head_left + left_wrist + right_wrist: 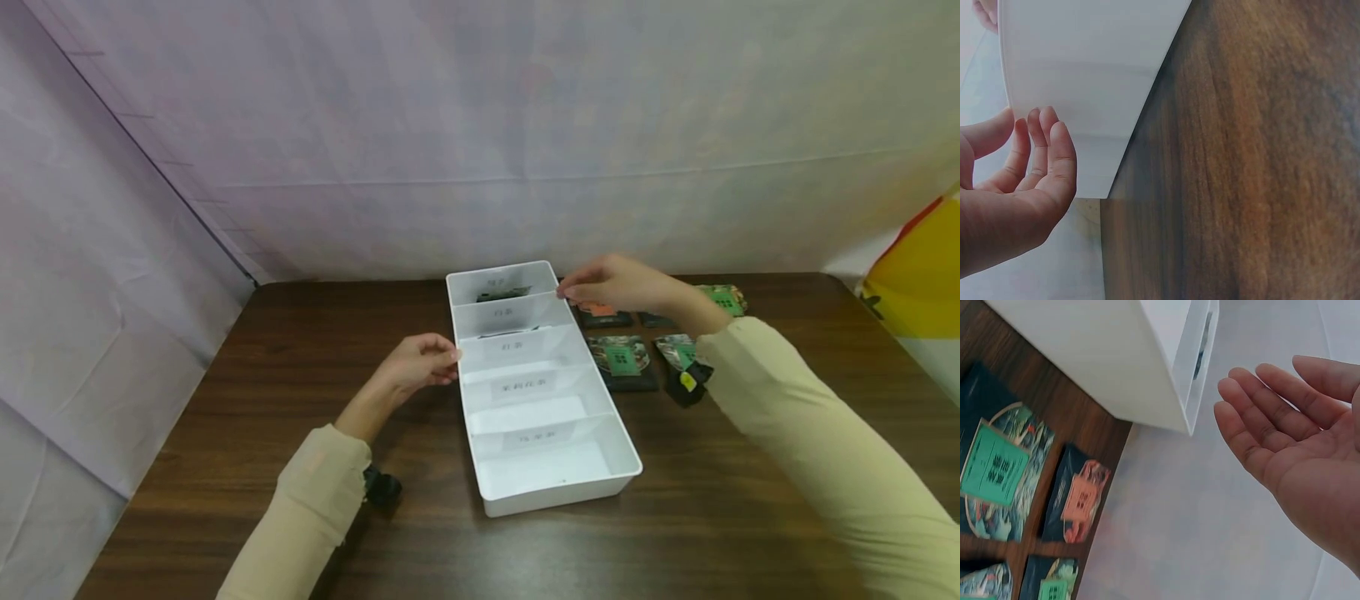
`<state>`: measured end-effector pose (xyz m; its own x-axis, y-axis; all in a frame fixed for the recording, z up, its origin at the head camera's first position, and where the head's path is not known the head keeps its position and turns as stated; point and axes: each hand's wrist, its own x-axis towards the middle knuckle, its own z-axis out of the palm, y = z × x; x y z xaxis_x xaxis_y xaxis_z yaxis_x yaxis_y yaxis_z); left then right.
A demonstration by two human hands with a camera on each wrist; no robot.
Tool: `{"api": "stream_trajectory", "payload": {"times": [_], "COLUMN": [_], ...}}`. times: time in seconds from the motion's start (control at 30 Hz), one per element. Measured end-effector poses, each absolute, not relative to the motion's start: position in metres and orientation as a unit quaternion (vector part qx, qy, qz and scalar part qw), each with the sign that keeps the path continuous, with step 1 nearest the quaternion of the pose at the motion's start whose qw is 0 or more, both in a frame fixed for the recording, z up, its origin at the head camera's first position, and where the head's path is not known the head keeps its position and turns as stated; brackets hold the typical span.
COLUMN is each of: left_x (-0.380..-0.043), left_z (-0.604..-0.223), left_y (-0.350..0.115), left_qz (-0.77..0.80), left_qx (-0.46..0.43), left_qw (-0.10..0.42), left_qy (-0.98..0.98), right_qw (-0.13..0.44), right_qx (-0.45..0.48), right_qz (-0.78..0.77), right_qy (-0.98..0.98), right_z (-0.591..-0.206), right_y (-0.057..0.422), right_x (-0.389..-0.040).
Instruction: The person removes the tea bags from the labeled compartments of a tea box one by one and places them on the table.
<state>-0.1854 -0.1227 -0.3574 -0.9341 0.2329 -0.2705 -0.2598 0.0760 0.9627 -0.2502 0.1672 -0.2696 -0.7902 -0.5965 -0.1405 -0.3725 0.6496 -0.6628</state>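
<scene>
White tray [562, 497] on brown table [217, 417], long side running away from the person, five compartments in a row, each with a label too faint to read. Left hand [416, 364] at the tray's left side, about a third of the way down from the far end: grip narrow, thumb and fingertips pinching the rim, the other fingers bent beside the outer wall. Tray therefore lies just to the right of that hand, its near end reaching well past the grip. Right hand [626, 285] at the far right, by the corner: fingers loosely extended, thumb apart, palm bare, grip wide. Its fingertips sit right beside the rim in the head view; the right wrist view shows a slight gap to the wall. Inside, a green packet [504, 294] in the farthest compartment; in the second, a thin dark-edged item [513, 332], mostly hidden by a divider. Right of the tray, beneath and beyond the right forearm: orange packet [600, 310] near the far edge, dark packets with green labels [624, 364] around it, lying flat. Pale curtain [480, 125] behind.
</scene>
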Motion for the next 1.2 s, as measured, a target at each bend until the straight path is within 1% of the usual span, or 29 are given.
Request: {"api": "stream_trajectory", "payload": {"times": [0.17,0.37,0.63,1.2], "left_x": [-0.185,-0.184,-0.185,-0.186], "left_z": [-0.357,-0.356,-0.358,-0.361], "left_y": [-0.122,-0.122,-0.122,-0.123], "left_qz": [0.679,0.68,0.685,0.69], "left_qx": [-0.013,-0.012,-0.014,-0.005], "left_qw": [0.183,0.181,0.184,0.183], "left_qy": [0.71,0.711,0.705,0.7], "right_qw": [0.183,0.16,0.198,0.179], "right_qx": [-0.306,-0.341,-0.319,-0.334], "right_qz": [-0.307,-0.292,-0.299,-0.264], "right_qy": [0.882,0.879,0.877,0.887], "right_z": [-0.276,-0.289,-0.302,-0.307], "right_y": [0.153,0.141,0.138,0.137], "right_x": [-0.254,-0.256,-0.253,-0.253]}}
